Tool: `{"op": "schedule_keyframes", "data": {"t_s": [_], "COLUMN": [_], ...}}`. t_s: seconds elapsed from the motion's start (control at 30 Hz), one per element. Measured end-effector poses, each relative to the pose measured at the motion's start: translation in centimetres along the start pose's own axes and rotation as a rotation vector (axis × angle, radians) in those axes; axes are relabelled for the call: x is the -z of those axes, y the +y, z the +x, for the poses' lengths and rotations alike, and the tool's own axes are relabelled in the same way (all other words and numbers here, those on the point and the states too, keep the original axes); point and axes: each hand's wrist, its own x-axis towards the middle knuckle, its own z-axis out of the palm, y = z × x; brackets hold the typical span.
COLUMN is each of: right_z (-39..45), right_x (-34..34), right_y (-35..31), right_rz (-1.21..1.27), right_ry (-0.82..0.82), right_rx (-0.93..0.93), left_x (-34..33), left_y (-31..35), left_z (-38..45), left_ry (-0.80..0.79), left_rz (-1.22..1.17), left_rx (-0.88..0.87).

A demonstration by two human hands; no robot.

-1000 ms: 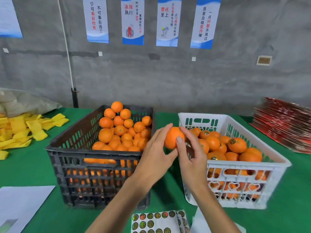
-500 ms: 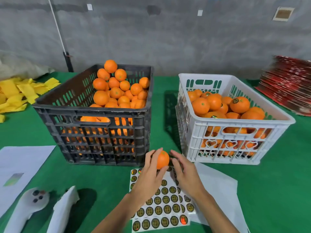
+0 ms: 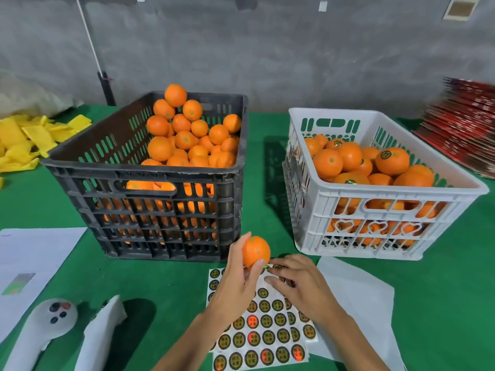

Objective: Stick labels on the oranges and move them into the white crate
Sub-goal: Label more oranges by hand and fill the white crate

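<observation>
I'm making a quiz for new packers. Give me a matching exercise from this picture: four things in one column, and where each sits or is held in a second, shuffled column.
Things:
1. black crate
2. white crate
3. orange
4. label sheet

Places:
A. held in the left hand
B. flat on the green cloth, under both hands
C. at the right of the table
D. at the left, oranges heaped against its far side

Pairs: 1-D, 2-C, 3-A, 4-B

Bare grey wall (image 3: pixel 267 54) behind a green table (image 3: pixel 442 277).
A white cord (image 3: pixel 88 36) runs down the wall to a dark post (image 3: pixel 107 88); a beige plate (image 3: pixel 461 8) sits top right.
</observation>
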Motion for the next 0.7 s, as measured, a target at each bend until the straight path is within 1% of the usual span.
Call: {"op": "schedule_keyframes", "data": {"t_s": [0.13, 0.2, 0.3, 0.33, 0.4, 0.47, 0.5, 0.53, 0.57, 0.7], "right_z": [0.5, 0.9, 1.6, 1.7, 1.8, 2.0, 2.1, 2.2, 2.3, 2.6], "right_x": [-0.5, -0.7, -0.9, -0.9, -0.5, 0.3, 0.7, 1.0, 1.2, 3.5], "right_y": [-0.4, -0.6, -1.0, -1.2, -1.9, -3.0, -3.6, -4.4, -5.2, -7.9], "right_rz": [0.34, 0.44, 0.495, 0.518, 0.578, 0.553, 0.493, 0.423, 0.375, 0.372], "right_ry": [0.042, 0.054, 0.064, 0.09, 0.233, 0.42, 0.472, 0.484, 0.462, 0.382], "right_rx": [-0.271, -0.375, -0.471, -0.508, -0.569, -0.532, -0.477, -0.424, -0.386, -0.32], "left_x": [0.0, -0.1, 0.0, 0.0, 0.0, -0.1, -0.1, -0.2, -0.3, -0.1], "left_y": [0.1, 0.1, -0.1, -0.1, -0.1, 0.2, 0.4, 0.7, 1.0, 3.1], "left_z": [-0.1, -0.1, -0.1, -0.1, -0.1, -0.2, -0.1, 0.1, 0.2, 2.0], "left_ry": [-0.028, -0.046, -0.053, -0.054, -0.053, -0.049, -0.043, -0.033, -0.024, 0.048], "left_rz": [-0.007, -0.01, 0.002, 0.004, -0.01, -0.019, -0.018, -0.01, -0.018, 0.004], "left_rx": [0.021, 0.025, 0.017, 0.02, 0.03, 0.01, -0.013, -0.041, -0.059, -0.147]}}
